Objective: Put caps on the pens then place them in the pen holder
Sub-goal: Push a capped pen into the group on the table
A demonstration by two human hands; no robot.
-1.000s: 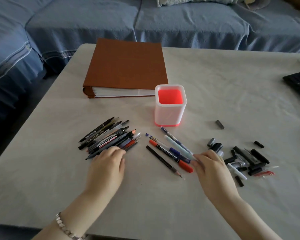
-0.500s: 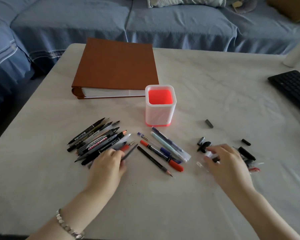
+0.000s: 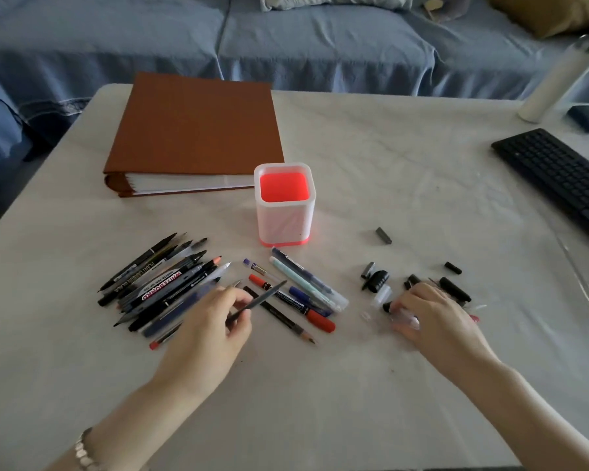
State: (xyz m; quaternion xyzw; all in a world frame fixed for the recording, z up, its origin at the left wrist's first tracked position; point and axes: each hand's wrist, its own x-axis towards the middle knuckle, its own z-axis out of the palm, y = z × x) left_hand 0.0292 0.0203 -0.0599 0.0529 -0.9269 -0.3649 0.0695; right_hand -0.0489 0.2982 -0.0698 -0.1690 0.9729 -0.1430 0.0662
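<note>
A white pen holder (image 3: 285, 222) with a red inside stands at the table's middle. Several uncapped pens and markers (image 3: 160, 283) lie in a pile to its left, and a few more pens (image 3: 306, 290) lie in front of it. My left hand (image 3: 204, 331) pinches a thin grey pen (image 3: 259, 300), lifted off the pile and pointing up to the right. Loose black and clear caps (image 3: 378, 280) are scattered at the right. My right hand (image 3: 432, 314) rests on these caps, its fingertips on a small black cap (image 3: 387, 306); whether it grips it is unclear.
A brown binder (image 3: 194, 130) lies behind the holder. A black keyboard (image 3: 558, 175) sits at the right edge, with a white bottle (image 3: 555, 79) behind it. One stray black cap (image 3: 383, 235) lies apart. A blue sofa runs beyond the table's far edge.
My left hand has picked a thin grey pen out of the pile. My right hand moved right from the middle pens onto the caps. The camera shifted to the right.
</note>
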